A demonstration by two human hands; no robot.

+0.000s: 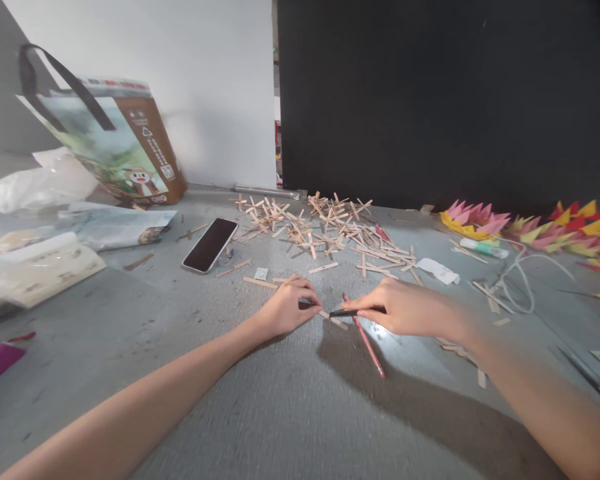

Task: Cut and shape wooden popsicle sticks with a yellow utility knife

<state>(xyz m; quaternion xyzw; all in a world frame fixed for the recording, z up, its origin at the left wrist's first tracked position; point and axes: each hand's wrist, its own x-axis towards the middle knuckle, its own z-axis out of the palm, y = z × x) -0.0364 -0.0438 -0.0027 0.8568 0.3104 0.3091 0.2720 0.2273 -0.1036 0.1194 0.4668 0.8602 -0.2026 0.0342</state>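
My left hand (293, 307) is closed in a pinch at one end of a thin wooden stick (337, 323) on the grey table. A small dark piece also shows between those fingers; its kind is unclear. My right hand (397, 307) grips a slim black pen-like tool (347, 313), whose tip points left and lies close to the stick. Whether the tip touches the wood is hard to tell. Just below the right hand, a red pencil (371, 350) lies slantwise on the table.
Behind the hands spreads a pile of wooden sticks (313, 230), many crossed. A phone (211, 245) lies left of it. Paper bag (125, 147) and plastic packets (45, 267) stand left. On the right are paper crowns (473, 220), a glue stick (485, 248) and a white cable (517, 277).
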